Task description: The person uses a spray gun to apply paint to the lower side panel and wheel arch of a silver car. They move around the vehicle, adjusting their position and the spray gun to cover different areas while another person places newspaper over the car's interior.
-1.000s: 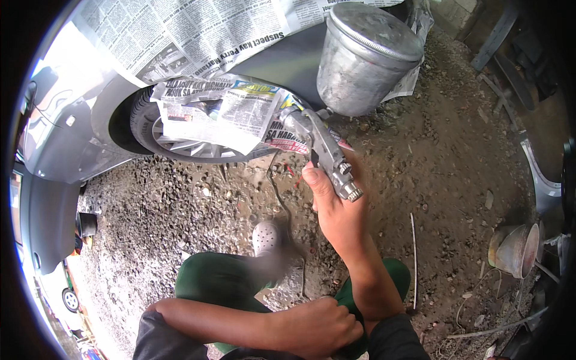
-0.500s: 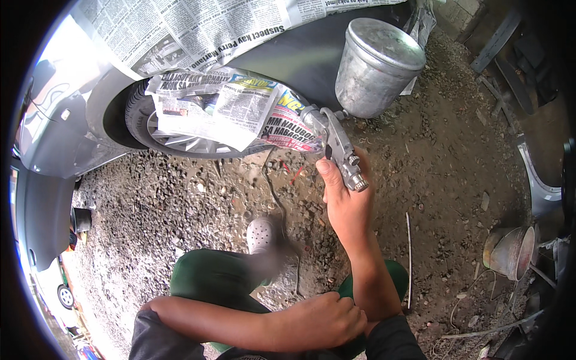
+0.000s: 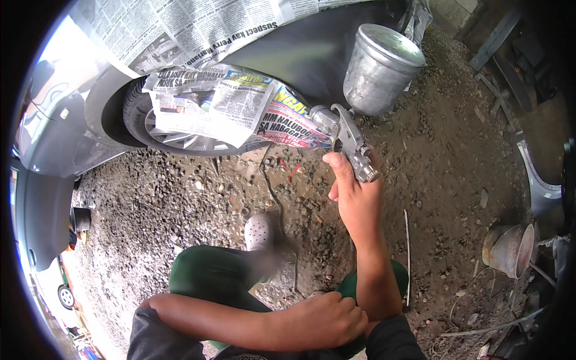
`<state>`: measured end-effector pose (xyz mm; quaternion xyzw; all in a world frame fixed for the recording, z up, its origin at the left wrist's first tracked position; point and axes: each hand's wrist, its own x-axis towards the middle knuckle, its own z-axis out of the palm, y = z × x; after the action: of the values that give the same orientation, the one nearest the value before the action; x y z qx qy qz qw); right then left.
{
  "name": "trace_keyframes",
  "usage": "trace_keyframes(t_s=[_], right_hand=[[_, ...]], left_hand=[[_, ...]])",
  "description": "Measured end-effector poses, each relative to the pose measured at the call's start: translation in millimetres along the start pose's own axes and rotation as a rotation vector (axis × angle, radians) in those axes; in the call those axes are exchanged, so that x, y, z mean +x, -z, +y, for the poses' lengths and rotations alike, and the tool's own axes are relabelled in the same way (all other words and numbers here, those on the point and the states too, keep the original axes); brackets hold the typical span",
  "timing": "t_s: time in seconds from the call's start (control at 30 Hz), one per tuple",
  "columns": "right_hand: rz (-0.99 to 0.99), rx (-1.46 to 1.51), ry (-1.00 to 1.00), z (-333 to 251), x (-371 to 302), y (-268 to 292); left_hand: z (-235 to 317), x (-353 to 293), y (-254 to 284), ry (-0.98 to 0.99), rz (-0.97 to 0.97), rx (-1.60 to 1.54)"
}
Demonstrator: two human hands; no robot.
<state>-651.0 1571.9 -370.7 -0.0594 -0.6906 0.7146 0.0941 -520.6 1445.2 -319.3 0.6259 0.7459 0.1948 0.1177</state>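
A silver gravity-feed spray gun (image 3: 348, 141) with a round metal paint cup (image 3: 383, 72) is gripped in my right hand (image 3: 358, 195). My thumb lies along its back, and its nozzle end points at the dark car panel (image 3: 300, 57). My left forearm crosses my lap. The left hand (image 3: 327, 321) is closed beside my right forearm near the elbow; anything inside its fingers is hidden. Just beyond the gun, newspaper sheets (image 3: 228, 111) cover part of the car wheel (image 3: 141, 117). More newspaper (image 3: 180, 27) masks the bodywork above the panel.
Wet gravel (image 3: 198, 198) spreads under my feet, with a dark cord (image 3: 273, 195) across it. A stained bucket (image 3: 509, 251) stands at the right, among scrap pieces. A pale thin rod (image 3: 408, 258) lies right of my arm. At the left is another grey car part (image 3: 45, 210).
My right hand and the spray gun have shifted slightly right, with the gun a little lower and its cup tilted slightly differently. My left hand has stayed in place.
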Motion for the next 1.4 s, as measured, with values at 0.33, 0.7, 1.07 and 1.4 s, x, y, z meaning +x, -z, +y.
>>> trace_keyframes(t_s=[0.33,0.7,1.07,1.4], right_hand=[[0.007,-0.029,-0.043,-6.5,16.7,-1.3],[-0.032,0.034,0.093,-9.0,14.4,-19.1],[-0.139,0.067,0.214,-8.1,6.4,-26.2],[-0.007,0.043,0.222,-1.6,1.8,-21.9]], left_hand=[[-4.8,-6.5,-5.8,-0.013,0.081,0.011],[-12.6,-10.7,-0.3,-0.066,0.085,-0.098],[-14.8,-9.7,4.0,-0.073,0.119,-0.088],[-12.4,-4.7,4.4,-0.089,0.114,-0.076]])
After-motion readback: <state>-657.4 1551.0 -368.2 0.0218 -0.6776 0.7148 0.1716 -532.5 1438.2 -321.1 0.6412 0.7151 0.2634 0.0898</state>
